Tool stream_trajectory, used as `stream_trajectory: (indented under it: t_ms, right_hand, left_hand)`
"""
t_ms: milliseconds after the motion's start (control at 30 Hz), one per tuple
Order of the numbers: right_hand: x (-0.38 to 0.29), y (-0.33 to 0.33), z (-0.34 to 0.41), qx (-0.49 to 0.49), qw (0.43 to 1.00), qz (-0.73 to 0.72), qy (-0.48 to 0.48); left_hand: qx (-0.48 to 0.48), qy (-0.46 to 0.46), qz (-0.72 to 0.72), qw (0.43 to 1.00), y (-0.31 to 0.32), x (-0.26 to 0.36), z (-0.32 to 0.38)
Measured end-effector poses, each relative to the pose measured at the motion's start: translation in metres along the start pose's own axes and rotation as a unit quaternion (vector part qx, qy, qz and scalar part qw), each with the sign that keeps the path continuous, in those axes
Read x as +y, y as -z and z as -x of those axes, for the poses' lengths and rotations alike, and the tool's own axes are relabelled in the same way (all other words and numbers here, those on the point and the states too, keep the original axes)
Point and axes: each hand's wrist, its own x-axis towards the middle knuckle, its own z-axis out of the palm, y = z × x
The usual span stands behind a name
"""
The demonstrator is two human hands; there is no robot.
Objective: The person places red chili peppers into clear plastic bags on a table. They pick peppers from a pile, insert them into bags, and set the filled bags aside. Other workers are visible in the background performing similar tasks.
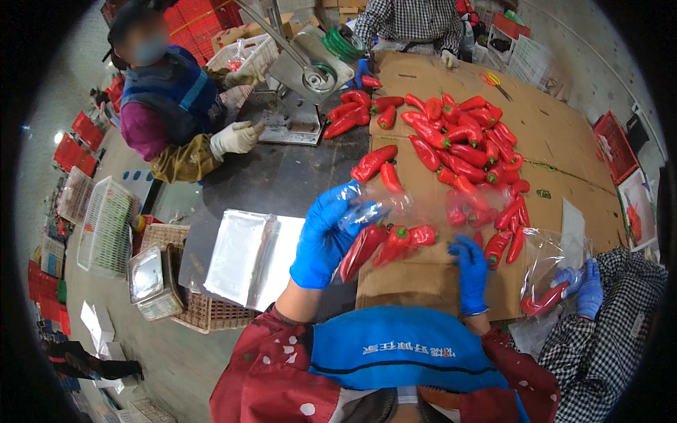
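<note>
My left hand [323,235], in a blue glove, grips the top of a clear plastic bag [365,217]. Red peppers [395,244] with green stem ends show in and just behind the film; I cannot tell exactly how many are inside. My right hand [470,275], also blue-gloved and slightly blurred, hovers at the near edge of the cardboard [407,296] with its fingers loosely apart and nothing visible in them. Beyond it spreads a large heap of red peppers [460,143]. A stack of clear flat bags [243,256] lies left of my left hand on the dark tabletop.
A metal bag-sealing device [301,90] stands at the far left, beside a masked co-worker's gloved hand [235,138]. Scissors [496,84] lie at the back. On the right, a co-worker's hand [588,288] handles a bagged pepper [545,301]. Wicker baskets [211,312] stand below left.
</note>
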Motion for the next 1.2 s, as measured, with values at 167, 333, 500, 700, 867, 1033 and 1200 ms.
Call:
stream_trajectory:
  t_ms: [167, 333, 500, 700, 867, 1033, 1200]
  right_hand:
    - [0.048, -0.03, 0.011, -0.138, 0.988, 0.057, 0.041]
    - [0.062, -0.033, 0.01, -0.13, 0.989, 0.073, 0.024]
    - [0.058, -0.036, 0.008, -0.111, 0.983, 0.125, 0.069]
    - [0.058, -0.036, 0.009, -0.119, 0.988, 0.092, 0.035]
    - [0.064, -0.038, 0.006, -0.124, 0.981, 0.136, 0.062]
    - [0.07, -0.039, 0.004, -0.135, 0.975, 0.161, 0.07]
    - [0.078, -0.04, 0.004, -0.123, 0.975, 0.168, 0.079]
  left_hand:
    - [-0.039, -0.122, 0.011, 0.992, 0.008, 0.029, -0.037]
    - [0.07, -0.217, -0.219, 0.949, 0.035, 0.054, -0.064]
    - [0.092, -0.119, -0.413, 0.898, 0.051, 0.027, -0.075]
    - [0.076, -0.083, -0.506, 0.855, 0.096, -0.012, -0.037]
    - [0.193, -0.11, -0.713, 0.665, 0.15, 0.007, 0.032]
    - [0.251, -0.031, -0.831, 0.496, 0.178, 0.005, 0.103]
    - [0.263, -0.038, -0.815, 0.515, 0.202, -0.015, 0.13]
